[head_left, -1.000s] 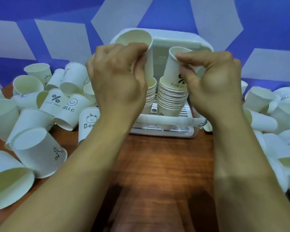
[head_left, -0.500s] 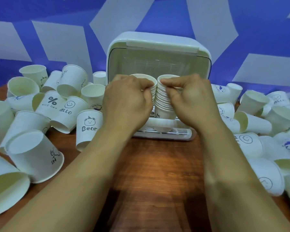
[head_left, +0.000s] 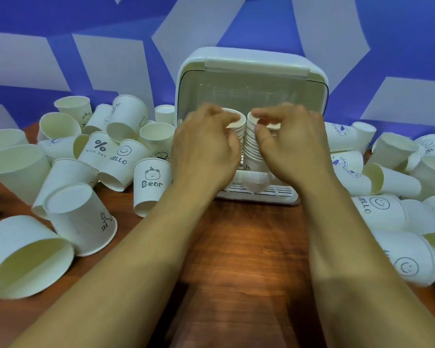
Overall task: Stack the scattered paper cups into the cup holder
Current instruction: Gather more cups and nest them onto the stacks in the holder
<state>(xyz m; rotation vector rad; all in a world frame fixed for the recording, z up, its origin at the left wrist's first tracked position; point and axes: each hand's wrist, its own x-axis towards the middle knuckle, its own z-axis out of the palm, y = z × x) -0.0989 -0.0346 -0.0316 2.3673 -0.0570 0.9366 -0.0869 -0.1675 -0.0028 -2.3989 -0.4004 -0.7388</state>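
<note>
Crowding twin cup stacks (head_left: 252,146) in the cup holder (head_left: 251,60), left hand (head_left: 206,149) and right hand (head_left: 294,146) are blurred, grips impossible to tell; stacks could be toppled by off-centre pressure.

Across the top of your frame runs a wall (head_left: 60,16) of deep blue broken by large pale grey angular blocks, and below it, in the lower middle, you see a reddish-brown wood-grain desk (head_left: 249,247) catching a warm sheen of light.

Head-worn view, forward-down, close
</note>
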